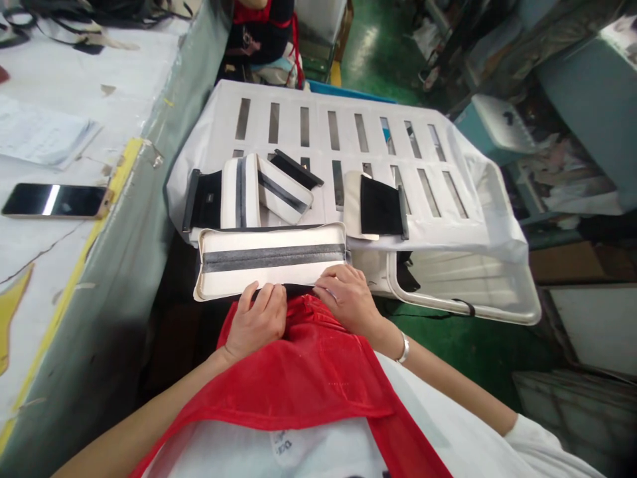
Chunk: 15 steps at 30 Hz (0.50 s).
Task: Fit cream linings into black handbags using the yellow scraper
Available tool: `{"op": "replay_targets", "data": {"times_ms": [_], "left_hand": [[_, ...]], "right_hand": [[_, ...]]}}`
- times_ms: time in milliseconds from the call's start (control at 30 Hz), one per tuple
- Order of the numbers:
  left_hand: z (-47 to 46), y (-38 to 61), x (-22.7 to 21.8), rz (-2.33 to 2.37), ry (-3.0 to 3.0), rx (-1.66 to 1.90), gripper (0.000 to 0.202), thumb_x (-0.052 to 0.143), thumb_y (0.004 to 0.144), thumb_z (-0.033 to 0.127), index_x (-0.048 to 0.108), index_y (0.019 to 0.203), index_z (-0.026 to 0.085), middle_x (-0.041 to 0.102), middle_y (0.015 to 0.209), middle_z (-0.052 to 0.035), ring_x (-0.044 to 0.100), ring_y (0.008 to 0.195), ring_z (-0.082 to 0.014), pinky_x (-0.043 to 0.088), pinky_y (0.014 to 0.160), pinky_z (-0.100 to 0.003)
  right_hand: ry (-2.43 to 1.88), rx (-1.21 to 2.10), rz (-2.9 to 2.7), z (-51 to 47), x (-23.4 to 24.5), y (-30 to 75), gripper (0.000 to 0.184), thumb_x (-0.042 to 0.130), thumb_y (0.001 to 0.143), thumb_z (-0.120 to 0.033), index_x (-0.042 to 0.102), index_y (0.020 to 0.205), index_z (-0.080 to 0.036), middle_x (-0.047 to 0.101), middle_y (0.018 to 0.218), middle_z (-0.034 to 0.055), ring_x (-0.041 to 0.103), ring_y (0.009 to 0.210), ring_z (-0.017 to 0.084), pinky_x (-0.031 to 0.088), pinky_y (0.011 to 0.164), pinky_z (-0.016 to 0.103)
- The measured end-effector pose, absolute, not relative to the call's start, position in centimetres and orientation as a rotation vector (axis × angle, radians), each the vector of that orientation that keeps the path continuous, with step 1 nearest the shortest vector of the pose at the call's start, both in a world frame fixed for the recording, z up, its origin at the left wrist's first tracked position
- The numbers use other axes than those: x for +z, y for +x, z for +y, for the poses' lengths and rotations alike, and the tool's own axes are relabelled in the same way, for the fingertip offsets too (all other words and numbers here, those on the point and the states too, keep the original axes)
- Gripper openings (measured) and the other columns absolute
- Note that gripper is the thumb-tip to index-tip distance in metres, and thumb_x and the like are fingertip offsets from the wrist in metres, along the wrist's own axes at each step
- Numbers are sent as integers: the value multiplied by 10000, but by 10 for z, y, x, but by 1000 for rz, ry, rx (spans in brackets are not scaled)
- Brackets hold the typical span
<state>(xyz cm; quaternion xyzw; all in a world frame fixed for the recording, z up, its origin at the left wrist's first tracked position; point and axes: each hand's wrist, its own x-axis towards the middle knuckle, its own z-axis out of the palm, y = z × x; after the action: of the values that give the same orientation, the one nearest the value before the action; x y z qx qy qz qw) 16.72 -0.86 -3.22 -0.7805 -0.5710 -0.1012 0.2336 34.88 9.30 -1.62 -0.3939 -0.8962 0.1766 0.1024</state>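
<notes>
A long white, box-like piece (273, 279) with a dark grey band along its middle lies across in front of my body. It looks like a part of a bag, but I cannot tell its exact kind. My left hand (259, 320) has its fingers curled over the piece's near black edge. Farther right on the same edge, my right hand (351, 300) pinches with thumb and fingers. Just beyond lie two similar white striped pieces (229, 199), overlapping, with black flaps. To their right rests a cream piece with a black flap (382, 207).
A white slotted board (318, 106) lies over a pale plastic bin (530, 305). On the left, a worktable (149, 73) with a yellow edge carries a phone (57, 200) and papers (42, 133). Another person (259, 33) is at the far end.
</notes>
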Motion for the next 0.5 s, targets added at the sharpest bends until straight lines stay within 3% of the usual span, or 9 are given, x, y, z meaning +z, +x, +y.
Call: {"op": "replay_targets", "data": {"times_ms": [233,333,500], "left_hand": [[-10,171,-33,-1651,-2174,-242,200,503,873,105,651,1006,124,695,972,-110,617,901,-224,410,915,-414],[-8,170,-32,-1627,-2188,-205,245,514,876,127,633,1090,137,685,969,-103,609,911,-230,410,912,-423],[3,173,-29,-1615,-2262,-156,273,470,904,140,622,1123,201,637,793,-44,595,827,-208,406,911,-435]], "right_hand": [[-1247,534,-2635,96,-22,340,237,496,920,-298,681,804,-203,628,914,34,516,888,163,306,803,312],[-1267,473,-2748,101,-17,333,239,484,909,-291,658,779,-191,614,903,48,507,871,180,298,774,326],[-1277,338,-2889,101,-11,321,183,474,882,-226,637,813,-178,603,902,86,496,868,225,308,770,362]]}}
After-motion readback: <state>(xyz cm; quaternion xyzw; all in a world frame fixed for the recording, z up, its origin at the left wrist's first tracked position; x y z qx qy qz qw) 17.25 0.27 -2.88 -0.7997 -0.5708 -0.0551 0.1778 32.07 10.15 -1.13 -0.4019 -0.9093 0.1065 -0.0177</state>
